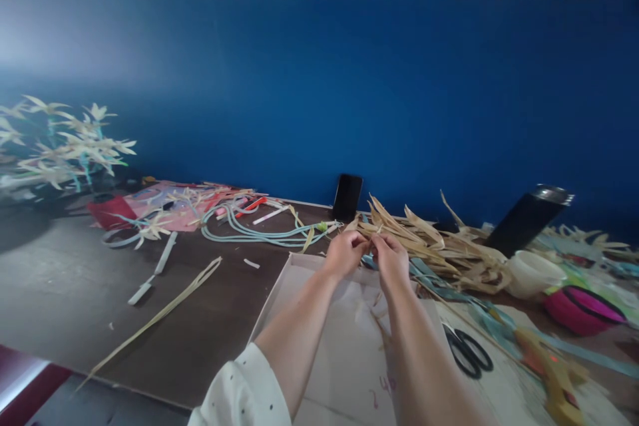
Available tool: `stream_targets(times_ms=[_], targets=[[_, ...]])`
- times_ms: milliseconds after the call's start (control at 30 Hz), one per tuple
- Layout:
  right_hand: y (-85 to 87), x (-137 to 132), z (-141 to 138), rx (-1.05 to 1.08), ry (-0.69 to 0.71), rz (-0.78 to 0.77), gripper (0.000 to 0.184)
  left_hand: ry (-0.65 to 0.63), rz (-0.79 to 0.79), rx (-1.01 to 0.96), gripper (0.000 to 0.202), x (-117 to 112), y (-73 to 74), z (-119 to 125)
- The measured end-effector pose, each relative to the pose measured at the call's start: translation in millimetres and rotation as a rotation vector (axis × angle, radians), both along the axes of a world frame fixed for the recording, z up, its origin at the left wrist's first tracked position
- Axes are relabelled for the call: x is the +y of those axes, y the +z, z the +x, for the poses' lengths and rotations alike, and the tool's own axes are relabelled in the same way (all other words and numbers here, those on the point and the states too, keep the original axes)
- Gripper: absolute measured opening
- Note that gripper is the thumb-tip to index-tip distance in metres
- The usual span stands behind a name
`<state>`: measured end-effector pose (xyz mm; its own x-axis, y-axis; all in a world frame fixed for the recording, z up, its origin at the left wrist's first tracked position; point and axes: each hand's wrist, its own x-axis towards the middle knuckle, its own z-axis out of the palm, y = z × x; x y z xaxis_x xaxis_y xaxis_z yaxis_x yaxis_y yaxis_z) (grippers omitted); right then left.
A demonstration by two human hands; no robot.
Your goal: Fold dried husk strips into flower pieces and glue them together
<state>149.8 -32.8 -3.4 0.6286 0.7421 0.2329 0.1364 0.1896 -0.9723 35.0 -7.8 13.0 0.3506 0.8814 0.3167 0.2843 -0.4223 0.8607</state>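
Observation:
My left hand [344, 253] and my right hand [392, 259] meet above a shallow cardboard tray [279, 299], fingers pinched together on a thin dried straw strip [369, 234] between them. A pile of dried straw leaves [439, 246] lies just behind and to the right of my hands. Both forearms reach forward from the bottom edge; a white dotted sleeve covers my left arm.
Black scissors [466, 349] lie right of my arm. A phone [347, 197] leans on the blue wall. Light-green strips [254, 229], a long straw strip [160, 313], a white bowl [534, 273], a pink bowl [582, 306], a black flask [529, 216] and straw flowers [60, 146] surround the brown table.

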Motion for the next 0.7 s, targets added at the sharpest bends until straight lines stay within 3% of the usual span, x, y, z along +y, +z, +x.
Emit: stream_targets(times_ms=[133,467,700], targets=[[4.1,-2.2,-2.3,0.082,0.032,0.015,0.028,-0.046,-0.077,-0.060,0.021,1.9,-1.1,0.3],[8.0,-2.3,3.1,0.058,-0.073,0.082,0.036,-0.032,-0.180,-0.141,0.021,3.7,-2.9,1.7],[8.7,-3.6,-1.8,0.050,-0.014,0.079,0.042,-0.020,-0.176,-0.177,0.016,3.1,1.8,-1.0]])
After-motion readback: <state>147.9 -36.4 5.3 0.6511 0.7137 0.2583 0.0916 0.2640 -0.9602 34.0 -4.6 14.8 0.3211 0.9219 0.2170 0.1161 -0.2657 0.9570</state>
